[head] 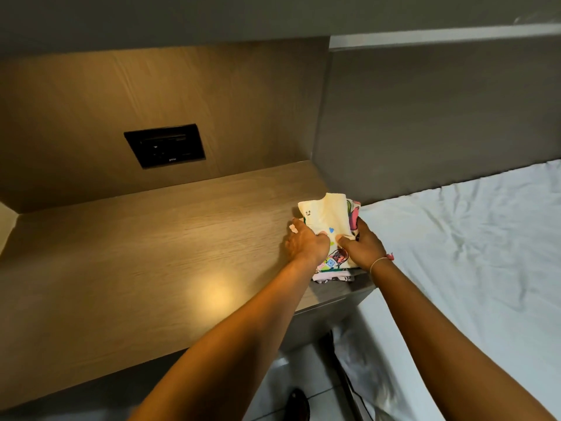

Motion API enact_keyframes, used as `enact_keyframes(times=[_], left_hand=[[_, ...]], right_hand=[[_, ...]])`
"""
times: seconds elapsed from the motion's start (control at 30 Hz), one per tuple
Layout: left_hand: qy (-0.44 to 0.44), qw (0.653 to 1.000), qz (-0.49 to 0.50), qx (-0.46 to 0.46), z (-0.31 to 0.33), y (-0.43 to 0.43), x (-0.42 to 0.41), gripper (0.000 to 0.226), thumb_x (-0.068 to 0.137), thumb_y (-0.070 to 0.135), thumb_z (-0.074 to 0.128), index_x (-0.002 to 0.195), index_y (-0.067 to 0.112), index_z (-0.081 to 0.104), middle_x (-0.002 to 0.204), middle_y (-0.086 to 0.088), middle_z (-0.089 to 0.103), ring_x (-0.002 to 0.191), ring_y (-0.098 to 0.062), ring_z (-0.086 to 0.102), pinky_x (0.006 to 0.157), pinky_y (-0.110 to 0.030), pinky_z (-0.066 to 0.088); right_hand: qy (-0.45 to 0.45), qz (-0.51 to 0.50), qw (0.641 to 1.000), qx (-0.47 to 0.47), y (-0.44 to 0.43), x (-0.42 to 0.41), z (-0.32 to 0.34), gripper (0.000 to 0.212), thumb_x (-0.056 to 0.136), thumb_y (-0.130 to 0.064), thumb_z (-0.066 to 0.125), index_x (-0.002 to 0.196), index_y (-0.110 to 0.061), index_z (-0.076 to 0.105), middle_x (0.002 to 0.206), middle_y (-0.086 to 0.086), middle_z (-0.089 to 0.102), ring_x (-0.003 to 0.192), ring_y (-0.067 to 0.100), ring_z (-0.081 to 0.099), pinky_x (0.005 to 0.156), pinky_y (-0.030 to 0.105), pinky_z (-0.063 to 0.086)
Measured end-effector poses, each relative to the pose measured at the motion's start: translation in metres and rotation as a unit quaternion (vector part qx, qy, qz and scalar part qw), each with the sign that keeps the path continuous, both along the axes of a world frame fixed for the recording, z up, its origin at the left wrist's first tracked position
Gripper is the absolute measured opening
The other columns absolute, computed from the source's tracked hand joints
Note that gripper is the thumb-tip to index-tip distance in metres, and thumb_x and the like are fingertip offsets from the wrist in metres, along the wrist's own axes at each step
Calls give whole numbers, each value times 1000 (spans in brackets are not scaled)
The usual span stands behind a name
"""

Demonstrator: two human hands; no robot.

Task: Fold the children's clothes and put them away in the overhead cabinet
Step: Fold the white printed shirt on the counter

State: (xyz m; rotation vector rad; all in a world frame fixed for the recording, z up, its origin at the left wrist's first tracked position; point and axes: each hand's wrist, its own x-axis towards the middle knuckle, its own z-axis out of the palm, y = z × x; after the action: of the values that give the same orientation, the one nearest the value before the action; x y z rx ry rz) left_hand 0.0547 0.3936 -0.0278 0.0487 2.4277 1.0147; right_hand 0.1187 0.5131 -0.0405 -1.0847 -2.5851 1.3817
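A small stack of folded children's clothes point(326, 218), cream with coloured prints on top and pink pieces below, lies at the right end of a wooden desk top point(151, 256). My left hand point(305, 243) grips the stack's left side. My right hand point(362, 246) holds its right side, fingers curled around the edge. Both thumbs press on the top garment. The overhead cabinet is out of view.
A black socket panel point(165, 145) sits in the wooden back wall. A bed with a wrinkled white sheet point(470, 253) lies directly right of the desk. A grey wall panel point(425, 117) rises behind the bed. Tiled floor point(291, 387) shows below.
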Motion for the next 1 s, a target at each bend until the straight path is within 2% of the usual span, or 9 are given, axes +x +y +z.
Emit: enact_keyframes(times=[0.13,0.27,0.37,0.43,0.57,0.73,0.87,0.93,1.0], left_hand=[[4,999,34,34,-4,-4,-2,66,93,30,54,149,14,25,144,-14,47,130,-35,44,108,-45,37],[69,995,46,47,-12,-33,-2,74,97,29,53,156,27,9,152,-12,36,134,-31,40,105,-42,40],[111,989,73,64,-15,-83,-7,79,98,28,54,156,30,0,161,-5,22,142,-29,32,111,-48,38],[124,985,102,68,-13,-127,-9,81,99,27,54,156,33,-3,159,-7,27,133,-30,46,101,-50,49],[110,978,149,95,-11,-215,-10,83,99,27,53,154,37,-8,152,-10,40,120,-31,58,93,-52,53],[98,983,151,43,-11,-289,-13,86,99,29,54,155,29,-11,142,-13,52,111,-30,63,90,-47,55],[212,970,72,-99,-21,-315,-4,84,95,45,53,156,21,0,159,-13,25,140,-34,32,110,-48,35],[307,938,-2,-160,-24,-323,-1,79,97,49,44,156,20,-1,165,-10,2,149,-31,9,117,-49,20],[358,908,-108,-188,-28,-326,-3,74,100,45,36,156,19,-5,164,-7,-10,151,-26,-7,121,-48,9]], right_hand=[[25,-6,999,-42,-10,-3,0,57,94,-34,60,144,-27,34,135,4,58,107,27,65,85,40,54],[88,2,990,-112,-42,-5,-1,56,94,-31,61,143,-35,34,130,-3,60,91,11,67,66,24,57],[116,24,982,-148,-87,-16,-1,58,94,-26,61,145,-32,34,130,2,63,97,17,68,76,36,60],[116,55,981,-144,-127,-26,1,64,94,-23,61,149,-30,30,134,4,59,108,24,64,89,48,56],[132,100,975,-148,-208,-38,6,67,93,-17,61,151,-27,29,137,7,58,118,29,59,98,48,49],[70,121,988,-69,-279,-43,2,71,91,-28,60,152,-27,25,136,13,56,121,35,53,102,46,44],[37,116,991,57,-294,-40,0,82,86,-38,63,153,-19,18,145,16,44,128,36,44,103,46,41],[90,154,965,192,-289,-35,1,83,88,-39,56,154,-20,11,158,12,25,139,33,30,109,51,32],[147,278,889,331,-280,-35,1,71,95,-38,41,155,-26,6,164,6,7,148,30,13,115,56,20]])
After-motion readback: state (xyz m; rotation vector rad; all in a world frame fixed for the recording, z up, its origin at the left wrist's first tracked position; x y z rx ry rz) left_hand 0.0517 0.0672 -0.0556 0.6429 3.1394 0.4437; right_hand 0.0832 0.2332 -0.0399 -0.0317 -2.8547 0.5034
